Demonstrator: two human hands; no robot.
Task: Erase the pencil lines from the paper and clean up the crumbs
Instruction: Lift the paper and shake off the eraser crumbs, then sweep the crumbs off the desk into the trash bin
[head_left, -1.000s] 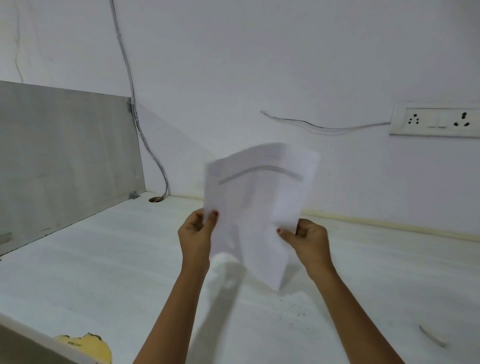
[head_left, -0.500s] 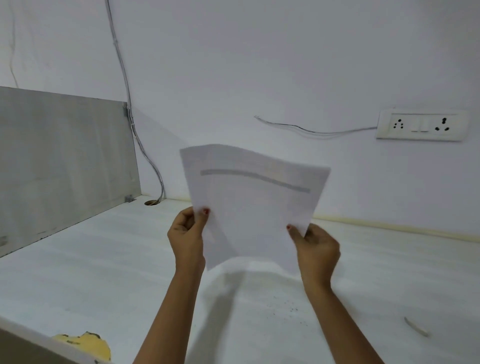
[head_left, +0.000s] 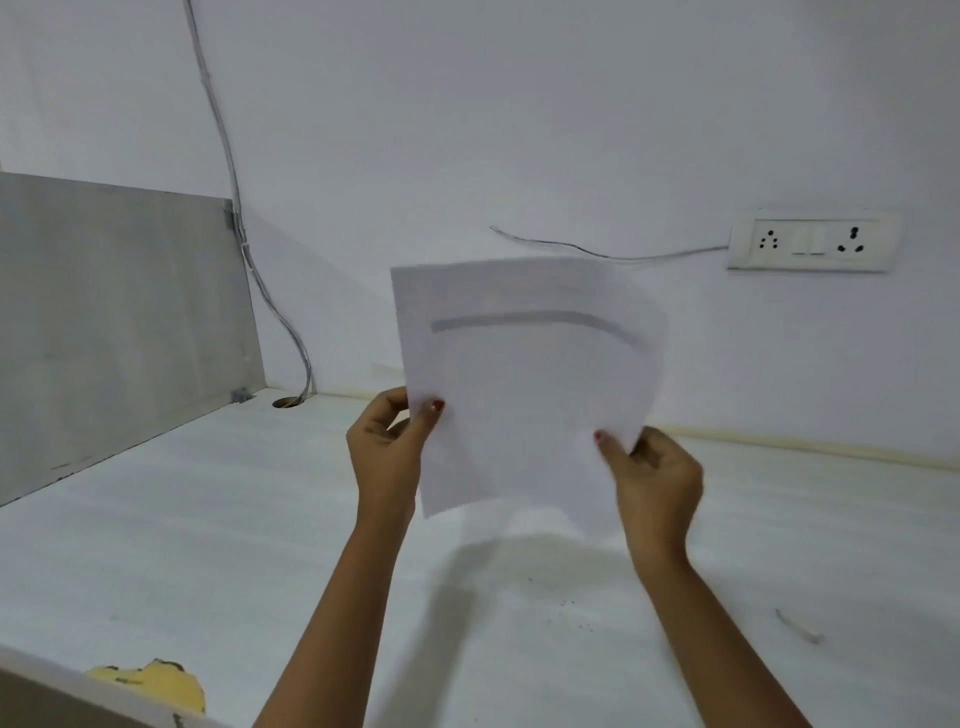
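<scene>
A sheet of paper is held upright in the air above the white desk, well clear of its surface, and is gripped by both hands along its lower part. The left hand is closed on the sheet's lower left edge, with the thumb laid across the near face and the fingers behind it. The right hand is pinched on the lower right corner in the same manner, and that side of the sheet is curled slightly backward. A grey band is seen running across the upper part of the paper from left to right; whether it is a pencil mark cannot be told. Dark crumbs are scattered on the desk beneath the sheet, between the two forearms, within the sheet's soft shadow. A small pale sliver is left lying on the desk to the right, well apart from the crumbs. A grey partition panel is set along the left side of the desk, and a socket plate is mounted on the far wall at the right.
</scene>
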